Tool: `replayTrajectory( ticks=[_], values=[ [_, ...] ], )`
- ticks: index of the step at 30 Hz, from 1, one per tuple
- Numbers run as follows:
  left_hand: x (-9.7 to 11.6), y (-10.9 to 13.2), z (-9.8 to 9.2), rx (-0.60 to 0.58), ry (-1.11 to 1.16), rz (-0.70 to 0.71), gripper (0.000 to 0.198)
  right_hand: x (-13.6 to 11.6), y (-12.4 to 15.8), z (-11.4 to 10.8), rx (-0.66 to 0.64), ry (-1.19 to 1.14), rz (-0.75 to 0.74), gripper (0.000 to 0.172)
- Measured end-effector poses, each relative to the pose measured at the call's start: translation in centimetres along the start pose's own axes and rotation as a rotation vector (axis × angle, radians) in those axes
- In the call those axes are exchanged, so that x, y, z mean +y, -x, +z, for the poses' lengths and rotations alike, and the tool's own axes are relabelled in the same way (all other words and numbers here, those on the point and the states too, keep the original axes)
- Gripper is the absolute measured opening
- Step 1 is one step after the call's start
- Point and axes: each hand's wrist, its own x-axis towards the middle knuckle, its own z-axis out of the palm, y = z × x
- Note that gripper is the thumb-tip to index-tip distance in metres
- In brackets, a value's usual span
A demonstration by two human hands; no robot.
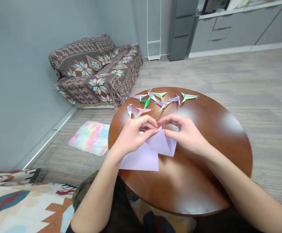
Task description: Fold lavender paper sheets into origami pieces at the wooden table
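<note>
I see my left hand (133, 136) and right hand (186, 136), each grip pinched on the partly folded lilac paper sheet (146, 157). It lies mid-way across the round brown wooden worktop (204, 181), near small folded paper figures (164, 98) at the far edge.

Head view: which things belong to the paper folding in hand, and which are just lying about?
In hand: partly folded lilac paper sheet, pinched by the left hand and right hand; round brown wooden table under it.
Lying about: small folded paper shapes in purple, green and pink at the table's far edge; pastel rainbow fluffy mat; brown patterned sofa.
</note>
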Motion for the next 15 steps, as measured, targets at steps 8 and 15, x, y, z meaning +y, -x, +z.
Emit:
replayTrajectory(
  ticks=[8,15],
  values=[
    [-0.02,0.05,-0.25,-0.070,0.062,0.031,0.029,0.29,-0.14,-0.33,0.013,-0.077,0.014,0.019],
    [-0.77,0.03,0.22,0.008,0.035,0.011,0.015,0.05,0.05,-0.24,-0.013,-0.159,0.069,0.018]
  ],
)
